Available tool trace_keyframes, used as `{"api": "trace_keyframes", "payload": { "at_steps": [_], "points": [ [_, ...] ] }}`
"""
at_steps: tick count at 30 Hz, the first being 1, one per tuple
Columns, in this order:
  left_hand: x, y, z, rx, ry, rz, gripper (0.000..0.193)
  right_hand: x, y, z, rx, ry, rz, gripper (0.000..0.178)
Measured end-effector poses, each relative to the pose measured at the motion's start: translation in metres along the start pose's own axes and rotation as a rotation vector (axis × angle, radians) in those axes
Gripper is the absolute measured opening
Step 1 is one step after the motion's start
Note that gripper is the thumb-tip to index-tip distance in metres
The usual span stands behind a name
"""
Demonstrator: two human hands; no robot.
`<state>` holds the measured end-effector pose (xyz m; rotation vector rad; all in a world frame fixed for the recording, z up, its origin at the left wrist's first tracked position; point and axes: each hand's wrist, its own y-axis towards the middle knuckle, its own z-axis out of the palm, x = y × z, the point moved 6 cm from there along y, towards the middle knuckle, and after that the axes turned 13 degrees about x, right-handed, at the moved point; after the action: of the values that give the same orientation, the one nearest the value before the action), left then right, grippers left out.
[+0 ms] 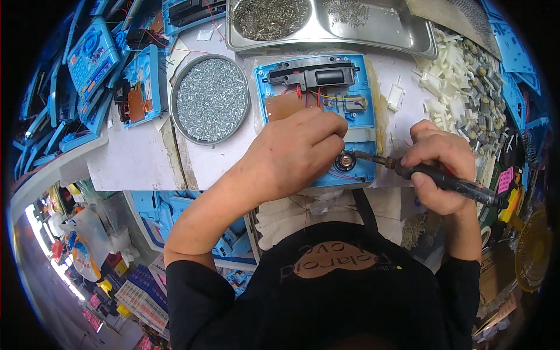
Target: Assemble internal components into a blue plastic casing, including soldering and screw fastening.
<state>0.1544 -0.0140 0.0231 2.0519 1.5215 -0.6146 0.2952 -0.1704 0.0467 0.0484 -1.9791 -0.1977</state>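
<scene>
A blue plastic housing (366, 114) lies open on the table before me. At its top sits a black plastic module (291, 77), with a brown circuit board (280, 107) and thin red, yellow and blue wires below. My left hand (297, 149) rests over the housing with fingers curled together; what they pinch, if anything, is hidden. In my right hand (441, 160) is a soldering iron (455, 185), gripped by its black handle. Its metal tip points left and reaches the small round speaker (345, 161) at the housing's lower edge, close to my left fingers.
Left of the housing stands a round tray (173, 102) full of small screws. A divided metal tray (402, 42) with small metal parts is at the back. White plastic pieces (440, 108) pile up on the right. Blue housings (93, 58) are heaped at far left.
</scene>
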Motion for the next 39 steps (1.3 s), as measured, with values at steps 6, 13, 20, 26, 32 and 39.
{"api": "trace_keyframes", "payload": {
  "at_steps": [6, 13, 20, 26, 32, 39],
  "points": [
    [0.000, -0.001, 0.000, -0.004, -0.010, 0.000, 0.028, 0.001, -0.003, -0.002, -0.015, -0.005, -0.015, 0.023],
    [0.000, -0.002, -0.002, -0.010, -0.015, 0.010, 0.029, 0.002, -0.004, -0.004, -0.037, -0.010, -0.031, 0.023],
    [0.003, -0.002, -0.006, -0.013, -0.084, 0.018, 0.027, 0.005, -0.015, -0.014, -0.096, -0.011, -0.040, 0.023],
    [0.004, 0.000, -0.005, -0.065, -0.119, -0.037, 0.027, 0.006, -0.026, -0.019, -0.153, 0.006, -0.064, 0.025],
    [-0.002, 0.003, -0.006, -0.044, -0.087, -0.050, 0.026, 0.007, -0.023, -0.015, -0.119, 0.003, -0.071, 0.023],
    [-0.003, 0.003, -0.001, -0.033, -0.033, -0.039, 0.027, 0.003, -0.013, -0.002, -0.058, -0.015, -0.050, 0.022]
  ]
}}
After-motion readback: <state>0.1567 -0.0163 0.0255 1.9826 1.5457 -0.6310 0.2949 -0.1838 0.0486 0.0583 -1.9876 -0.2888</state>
